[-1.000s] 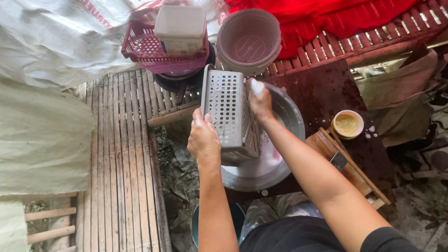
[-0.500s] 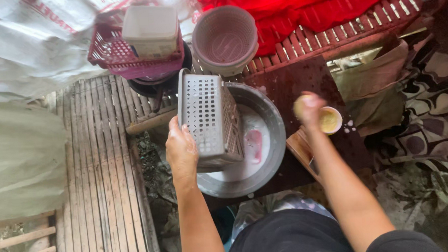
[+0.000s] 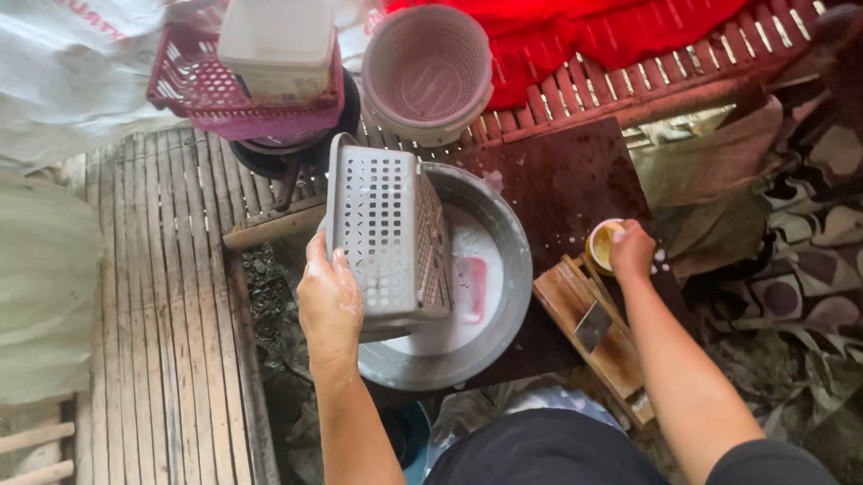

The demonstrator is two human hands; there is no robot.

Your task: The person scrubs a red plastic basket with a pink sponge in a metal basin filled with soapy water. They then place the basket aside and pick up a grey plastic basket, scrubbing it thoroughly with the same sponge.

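My left hand (image 3: 328,299) grips the near edge of a grey perforated plastic basket (image 3: 385,236) and holds it tilted over a round metal basin (image 3: 509,278). The basin holds soapy white water and a pink object (image 3: 469,287). My right hand (image 3: 633,250) reaches to the right onto a small round yellow container (image 3: 604,244) that sits on a dark board. Its fingers curl over the container's rim; whether they hold anything is hidden.
A wooden grater-like tool with a metal blade (image 3: 597,334) lies by my right forearm. Behind the basin stand a round pink strainer basket (image 3: 427,72) and a red crate (image 3: 245,96) with a white tub (image 3: 279,42). Bamboo slat flooring (image 3: 157,329) lies left, red cloth (image 3: 615,16) at the back.
My right hand left the grey basket and moved right to the small yellow container. My left hand keeps holding the basket over the basin.
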